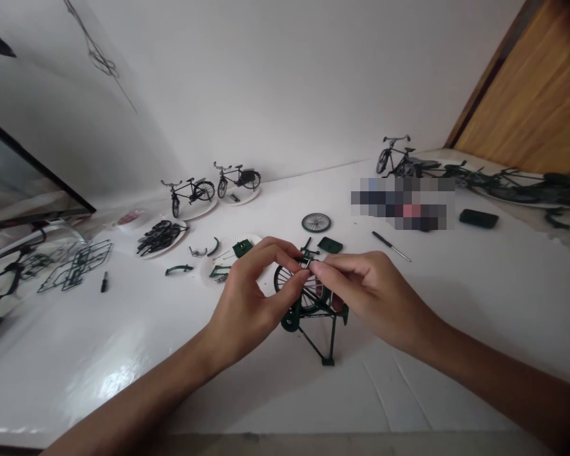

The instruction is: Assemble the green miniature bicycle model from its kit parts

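Fingertips (305,274) of my left hand (251,303) and right hand (365,301) close narrowly on a small dark part (297,261) atop the green model bicycle (313,308) just below them; excess pressure could snap it or tip the bicycle off its stand (331,345).

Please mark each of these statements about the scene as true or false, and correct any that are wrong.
1. The left hand and right hand are both at a dark green model bicycle. True.
2. The left hand holds a screwdriver. False: the screwdriver lies apart from both hands, to their right.
3. A loose spoked wheel lies beyond the hands. True.
4. Two black model bicycles share one plate. False: one black model bicycle and another stand on separate paper plates.
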